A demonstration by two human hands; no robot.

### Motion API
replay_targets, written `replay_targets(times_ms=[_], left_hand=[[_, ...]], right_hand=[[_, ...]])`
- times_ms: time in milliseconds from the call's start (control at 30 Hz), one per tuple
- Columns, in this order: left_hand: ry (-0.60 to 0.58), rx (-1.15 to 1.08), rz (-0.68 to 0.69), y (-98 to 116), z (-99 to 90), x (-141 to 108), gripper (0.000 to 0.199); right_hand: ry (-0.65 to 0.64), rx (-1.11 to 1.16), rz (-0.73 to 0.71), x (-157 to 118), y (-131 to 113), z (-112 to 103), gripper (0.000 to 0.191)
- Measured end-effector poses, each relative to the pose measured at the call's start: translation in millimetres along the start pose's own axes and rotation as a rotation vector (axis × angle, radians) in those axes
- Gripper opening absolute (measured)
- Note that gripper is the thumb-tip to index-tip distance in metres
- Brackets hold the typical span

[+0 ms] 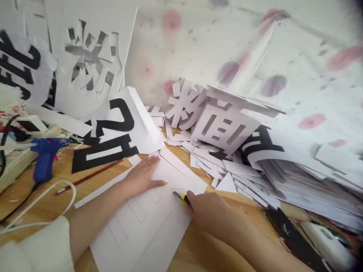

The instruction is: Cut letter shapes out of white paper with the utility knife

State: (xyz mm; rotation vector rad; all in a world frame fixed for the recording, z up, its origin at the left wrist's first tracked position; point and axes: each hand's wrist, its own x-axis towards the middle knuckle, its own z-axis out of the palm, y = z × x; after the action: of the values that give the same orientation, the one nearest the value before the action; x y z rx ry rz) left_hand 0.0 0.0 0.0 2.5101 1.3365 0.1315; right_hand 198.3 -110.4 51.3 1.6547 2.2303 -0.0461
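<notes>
A white foam sheet (147,230) with faint cut outlines lies on the wooden floor (59,196). My left hand (141,175) presses flat on the sheet's upper part, fingers spread. Around a yellow and black utility knife (181,197) my right hand (211,213) is closed, and the blade tip touches the sheet near a small curved line just right of my left thumb.
Cut-out white characters (210,117) and a heap of white offcut strips (227,166) lie beyond the sheet. Black-printed sheets (113,132) lean at left. A blue glue gun (45,155), a red pencil (90,175) and white cable (51,189) lie at left. A dotted wall stands behind.
</notes>
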Motion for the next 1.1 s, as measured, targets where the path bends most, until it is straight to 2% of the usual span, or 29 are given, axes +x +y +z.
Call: replay_targets(times_ms=[167, 400, 600, 767, 900, 1100], left_hand=[[-0.004, -0.014, -0.002, -0.3, 1.7, -1.5, 0.087], [0.018, -0.042, 0.001, -2.0, 4.0, -1.6, 0.083], [0.031, -0.043, -0.004, -2.8, 5.3, -3.0, 0.085], [0.093, 0.042, -0.083, 1.9, 1.7, -6.6, 0.089], [0.091, 0.007, -0.089, 5.5, -1.6, -10.9, 0.088], [0.004, -0.102, 0.010, 7.8, -6.6, -15.2, 0.088]], right_hand=[[-0.007, 0.014, -0.015, -13.1, 5.3, 4.5, 0.016], [0.014, -0.085, 0.047, -38.9, 11.9, 35.7, 0.014], [-0.072, -0.007, 0.107, -57.2, 17.4, 52.1, 0.013], [-0.088, 0.203, 0.120, -68.8, 35.8, 48.8, 0.015], [-0.020, 0.303, 0.142, -62.8, 47.0, 40.6, 0.017], [0.120, 0.422, -0.062, -38.0, 48.1, 27.5, 0.010]])
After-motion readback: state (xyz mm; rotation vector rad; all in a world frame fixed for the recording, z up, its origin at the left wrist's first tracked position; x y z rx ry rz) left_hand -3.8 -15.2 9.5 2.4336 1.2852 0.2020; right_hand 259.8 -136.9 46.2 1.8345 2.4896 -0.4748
